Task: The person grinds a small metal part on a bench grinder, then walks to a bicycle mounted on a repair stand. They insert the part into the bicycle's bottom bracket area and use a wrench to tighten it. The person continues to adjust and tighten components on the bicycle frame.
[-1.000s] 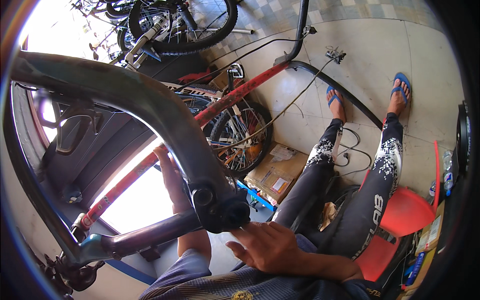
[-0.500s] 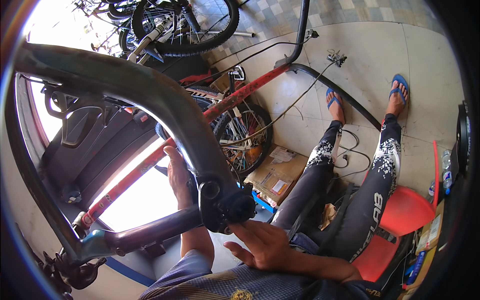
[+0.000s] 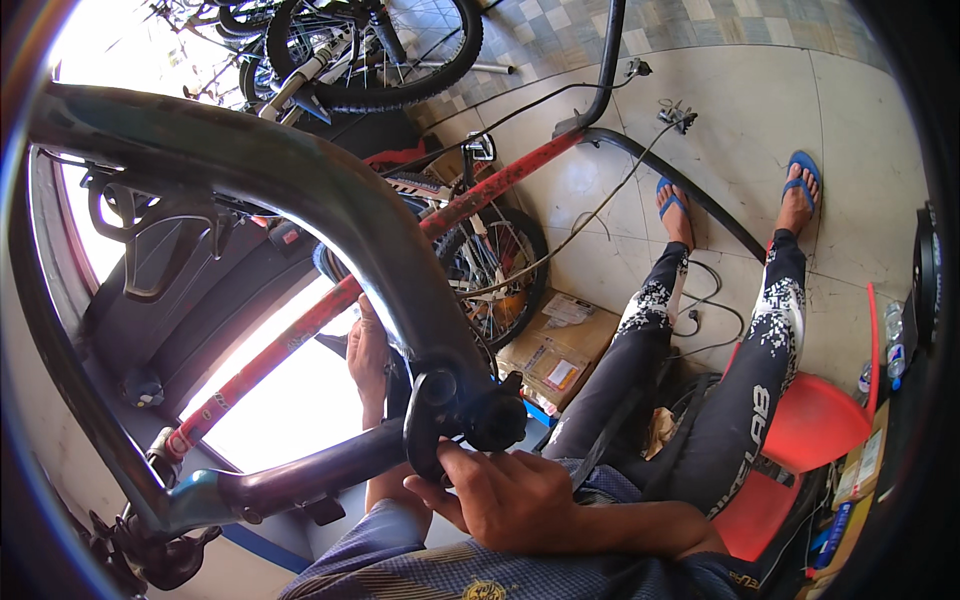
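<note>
A glossy dark bicycle frame [image 3: 375, 225] with a bent tube fills the left of the view. At its lower corner sits a black link arm [image 3: 421, 430], beside a round black fitting [image 3: 497, 420]. My right hand [image 3: 515, 500] is closed with its fingertips against the lower end of this link arm; the exact contact is partly hidden. Behind the bent tube, my left hand [image 3: 370, 355] appears wrapped against the frame's far side. One digit points up, while the other fingers are mostly hidden.
A red stand pole [image 3: 500, 188] crosses behind the frame, with a black curved leg [image 3: 690, 195]. Loose cables [image 3: 590, 215] hang across it. Several bicycles [image 3: 375, 60] stand at the far left. A cardboard box [image 3: 560, 345] and a red chair [image 3: 815, 420] are nearby.
My right hand has shifted slightly left, its fingers now at the link arm's lower end. The link arm looks slightly turned. My left hand has moved a little down and right behind the tube.
</note>
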### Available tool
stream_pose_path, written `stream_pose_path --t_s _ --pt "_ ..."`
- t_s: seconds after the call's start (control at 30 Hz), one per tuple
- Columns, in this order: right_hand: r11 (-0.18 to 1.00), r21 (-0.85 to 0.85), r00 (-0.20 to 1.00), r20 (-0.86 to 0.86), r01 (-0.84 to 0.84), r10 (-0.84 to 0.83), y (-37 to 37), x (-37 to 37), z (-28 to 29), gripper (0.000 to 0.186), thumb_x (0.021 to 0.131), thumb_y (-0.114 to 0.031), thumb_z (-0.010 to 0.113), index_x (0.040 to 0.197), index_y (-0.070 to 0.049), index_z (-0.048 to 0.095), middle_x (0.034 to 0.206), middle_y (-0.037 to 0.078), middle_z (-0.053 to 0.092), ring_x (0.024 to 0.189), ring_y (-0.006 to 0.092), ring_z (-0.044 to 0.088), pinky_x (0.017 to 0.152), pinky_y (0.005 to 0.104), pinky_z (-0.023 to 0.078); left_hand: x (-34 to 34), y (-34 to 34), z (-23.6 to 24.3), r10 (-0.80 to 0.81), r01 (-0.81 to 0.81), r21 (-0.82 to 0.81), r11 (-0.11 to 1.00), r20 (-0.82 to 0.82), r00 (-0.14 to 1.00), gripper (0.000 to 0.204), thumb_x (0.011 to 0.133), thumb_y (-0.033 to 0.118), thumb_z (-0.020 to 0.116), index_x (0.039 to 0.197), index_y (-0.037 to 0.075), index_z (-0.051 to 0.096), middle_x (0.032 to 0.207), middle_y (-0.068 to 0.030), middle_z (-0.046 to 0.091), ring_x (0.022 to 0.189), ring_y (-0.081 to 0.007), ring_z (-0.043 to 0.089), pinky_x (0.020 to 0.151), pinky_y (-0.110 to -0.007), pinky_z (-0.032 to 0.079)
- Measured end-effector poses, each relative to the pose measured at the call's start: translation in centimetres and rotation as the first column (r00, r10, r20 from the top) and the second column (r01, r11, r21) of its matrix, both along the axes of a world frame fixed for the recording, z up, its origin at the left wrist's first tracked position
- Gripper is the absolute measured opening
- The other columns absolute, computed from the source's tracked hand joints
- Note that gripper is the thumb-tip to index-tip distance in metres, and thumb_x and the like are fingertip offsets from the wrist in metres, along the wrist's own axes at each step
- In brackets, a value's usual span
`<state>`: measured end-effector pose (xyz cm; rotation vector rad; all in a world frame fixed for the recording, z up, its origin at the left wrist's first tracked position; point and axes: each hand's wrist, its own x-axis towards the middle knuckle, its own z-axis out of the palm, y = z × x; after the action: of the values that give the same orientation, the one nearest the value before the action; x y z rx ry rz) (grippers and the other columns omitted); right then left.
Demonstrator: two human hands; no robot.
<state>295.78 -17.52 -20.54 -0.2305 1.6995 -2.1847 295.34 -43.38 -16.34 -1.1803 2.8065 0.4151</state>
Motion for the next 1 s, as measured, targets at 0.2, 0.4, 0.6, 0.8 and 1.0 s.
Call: stream_pose_path --t_s 0.2,0.4,0.6,0.8,1.0 --pt "0.995 0.051 0.996 -0.004 0.086 -0.086 -0.5 -1.0 0.4 0.065 0.086 -0.034 0.087 0.122 0.012 0.059 0.083 0.009 0.073 0.057 0.0140 0.069 0.050 0.0238 0.054 0.8 0.5 -0.9 -0.267 0.271 -0.149 0.951 0.046 0.963 0.045 0.114 0.038 0.050 0.090 0.006 0.070 0.067 0.0074 0.044 0.062 -0.0021 0.041 0.057 -0.023 0.034" --pt "0.997 0.064 0.996 0.067 0.048 -0.052 -0.3 -1.6 1.4 0.081 0.085 -0.033 0.088 0.134 0.018 0.049 0.076 0.011 0.071 0.051 0.0146 0.068 0.047 0.0251 0.053 -0.5 2.0 -1.1 -0.025 0.028 0.145 0.989 -0.024 0.999 0.043 0.114 0.036 0.050 0.094 0.006 0.071 0.069 0.0075 0.047 0.061 -0.0017 0.040 0.056 -0.022 0.033" --pt "1.000 0.007 0.985 0.172 0.024 -0.025 -0.7 -1.2 2.2 0.085 0.087 -0.024 0.085 0.142 0.019 0.037 0.073 0.010 0.073 0.058 0.0180 0.073 0.049 0.0274 0.055 -2.3 4.3 -1.0 0.131 -0.106 0.399 0.911 -0.035 0.991 0.040 0.114 0.035 0.050 0.097 0.005 0.072 0.071 0.0076 0.050 0.061 -0.0013 0.040 0.055 -0.022 0.033" --pt "0.998 0.016 0.978 0.202 -0.061 0.056 -0.2 -1.7 2.6 0.087 0.087 -0.020 0.083 0.147 0.017 0.031 0.074 0.011 0.073 0.060 0.0185 0.074 0.051 0.0286 0.057 -4.1 5.7 0.2 0.182 -0.150 0.552 0.821 -0.004 0.983 0.038 0.115 0.033 0.050 0.101 0.005 0.073 0.073 0.0077 0.053 0.060 -0.0009 0.040 0.054 -0.022 0.032" --pt "0.961 0.181 0.953 0.259 -0.209 0.158 1.4 -2.9 3.1 0.078 0.087 -0.035 0.083 0.142 0.009 0.049 0.074 0.006 0.072 0.055 0.0161 0.069 0.049 0.0281 0.054 -4.9 6.7 0.4 0.236 -0.189 0.572 0.798 -0.008 0.972 0.033 0.114 0.030 0.052 0.097 0.010 0.072 0.068 0.0112 0.046 0.059 0.0015 0.036 0.052 -0.021 0.026"
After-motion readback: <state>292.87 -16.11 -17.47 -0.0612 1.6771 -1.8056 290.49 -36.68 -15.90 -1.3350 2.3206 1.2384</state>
